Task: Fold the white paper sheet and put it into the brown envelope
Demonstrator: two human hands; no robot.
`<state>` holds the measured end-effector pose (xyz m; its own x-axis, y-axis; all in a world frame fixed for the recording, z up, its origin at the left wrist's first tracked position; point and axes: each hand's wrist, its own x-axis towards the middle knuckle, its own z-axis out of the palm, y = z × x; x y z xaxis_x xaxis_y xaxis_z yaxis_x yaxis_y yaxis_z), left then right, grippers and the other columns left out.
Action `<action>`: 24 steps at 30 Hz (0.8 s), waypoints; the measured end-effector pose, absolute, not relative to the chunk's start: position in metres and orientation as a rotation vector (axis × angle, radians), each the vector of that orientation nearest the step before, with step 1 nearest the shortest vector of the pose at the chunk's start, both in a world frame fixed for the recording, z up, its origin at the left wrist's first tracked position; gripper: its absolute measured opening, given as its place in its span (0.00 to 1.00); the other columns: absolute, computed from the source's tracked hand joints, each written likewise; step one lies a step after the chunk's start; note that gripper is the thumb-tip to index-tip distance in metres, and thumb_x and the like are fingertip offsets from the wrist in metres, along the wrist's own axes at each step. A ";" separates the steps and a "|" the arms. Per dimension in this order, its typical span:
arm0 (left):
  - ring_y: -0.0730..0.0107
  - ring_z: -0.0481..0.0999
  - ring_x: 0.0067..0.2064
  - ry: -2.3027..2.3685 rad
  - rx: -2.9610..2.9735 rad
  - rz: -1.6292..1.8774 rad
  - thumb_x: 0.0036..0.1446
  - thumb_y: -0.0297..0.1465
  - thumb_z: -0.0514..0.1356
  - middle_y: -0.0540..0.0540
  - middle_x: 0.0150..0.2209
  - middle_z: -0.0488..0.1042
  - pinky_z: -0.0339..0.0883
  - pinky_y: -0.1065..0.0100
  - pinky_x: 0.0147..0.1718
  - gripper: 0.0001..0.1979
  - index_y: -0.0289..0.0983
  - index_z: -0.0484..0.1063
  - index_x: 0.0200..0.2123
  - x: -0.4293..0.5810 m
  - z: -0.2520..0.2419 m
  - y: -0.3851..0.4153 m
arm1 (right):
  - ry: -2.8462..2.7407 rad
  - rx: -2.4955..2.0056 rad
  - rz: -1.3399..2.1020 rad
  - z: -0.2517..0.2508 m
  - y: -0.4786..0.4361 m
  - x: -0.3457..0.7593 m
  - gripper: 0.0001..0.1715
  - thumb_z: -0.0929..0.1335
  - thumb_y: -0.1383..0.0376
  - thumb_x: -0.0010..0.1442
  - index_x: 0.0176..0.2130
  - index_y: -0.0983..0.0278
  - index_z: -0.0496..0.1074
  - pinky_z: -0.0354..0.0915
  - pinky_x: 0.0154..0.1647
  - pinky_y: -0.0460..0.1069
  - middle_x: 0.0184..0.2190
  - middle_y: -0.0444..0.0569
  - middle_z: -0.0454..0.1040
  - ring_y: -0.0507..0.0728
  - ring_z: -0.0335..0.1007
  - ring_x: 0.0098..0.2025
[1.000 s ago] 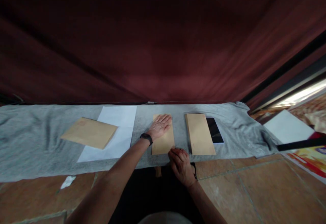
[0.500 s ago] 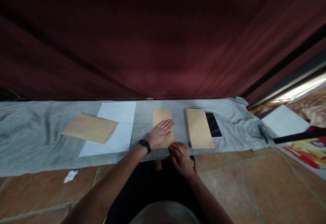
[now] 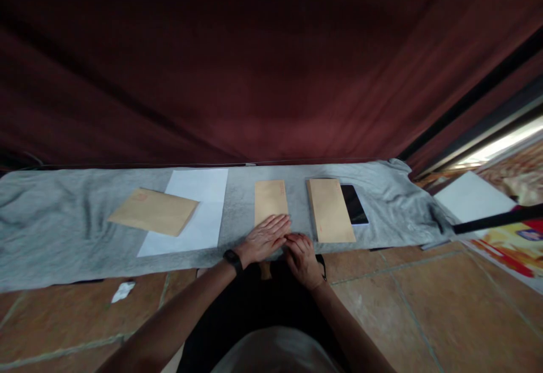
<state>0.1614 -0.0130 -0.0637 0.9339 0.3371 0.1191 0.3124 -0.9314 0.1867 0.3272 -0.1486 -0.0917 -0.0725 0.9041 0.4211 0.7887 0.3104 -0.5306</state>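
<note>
A narrow brown paper envelope lies upright on the grey cloth in front of me, with red print near its top right. My left hand rests flat across its lower end, fingers together and stretched out to the right. My right hand is curled, its fingertips at the envelope's lower right corner by the cloth's front edge. Both hands nearly touch, and together they hide the bottom of the envelope. Just right of them is a stack of similar brown envelopes, partly covering a dark-screened tablet or phone.
Further left, another brown envelope stack lies askew over white paper. The grey cloth runs along a dark red curtain. A crumpled white scrap is on the tiled floor. A black bar juts in at right.
My left hand has slid down the envelope towards me, uncovering its middle. My right hand stays by the lower right corner. The view has shifted slightly.
</note>
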 end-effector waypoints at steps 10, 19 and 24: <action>0.62 0.49 0.74 0.516 2.984 0.232 0.70 0.47 0.50 0.40 0.73 0.51 0.45 0.59 0.71 0.37 0.36 0.44 0.73 0.124 -0.069 -0.052 | -1.822 -1.552 0.218 -0.089 -0.148 0.327 0.24 0.57 0.67 0.71 0.62 0.60 0.67 0.59 0.68 0.63 0.56 0.52 0.75 0.59 0.68 0.61; 0.58 0.55 0.72 0.528 2.943 0.243 0.67 0.49 0.54 0.36 0.69 0.60 0.49 0.56 0.70 0.35 0.33 0.56 0.69 0.120 -0.077 -0.054 | -2.269 -1.560 0.317 -0.068 -0.105 0.343 0.30 0.56 0.56 0.75 0.71 0.59 0.54 0.45 0.75 0.63 0.71 0.48 0.58 0.58 0.50 0.73; 0.59 0.54 0.72 0.508 2.965 0.224 0.68 0.47 0.53 0.39 0.72 0.56 0.47 0.58 0.70 0.37 0.35 0.48 0.72 0.120 -0.080 -0.054 | -2.402 -1.604 0.320 -0.071 -0.061 0.355 0.31 0.54 0.55 0.76 0.72 0.58 0.51 0.44 0.75 0.60 0.73 0.46 0.51 0.56 0.46 0.74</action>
